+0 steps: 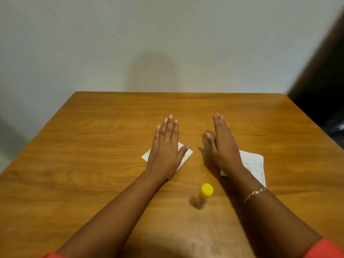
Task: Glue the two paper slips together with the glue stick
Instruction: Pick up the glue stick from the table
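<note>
Two paper slips are lying on the wooden worktop [93, 146], well apart from each other. The left slip [187, 155] is sitting under the left hand [165, 148], which is covering most of it with the palm facing down; whether the palm is pressing on the paper cannot be told. Its fingers [168, 127] are stretched out flat and close together, holding nothing. The right slip [255, 164], printed with faint lines, is showing beside the wrist of the right hand [223, 146]. That hand is tilting on its edge, fingers [218, 125] straight and together, gripping nothing. The glue stick [203, 195] is standing upright with its yellow cap on, between the two forearms and nearer the person than both slips. A bracelet [255, 193] is circling the right wrist.
</note>
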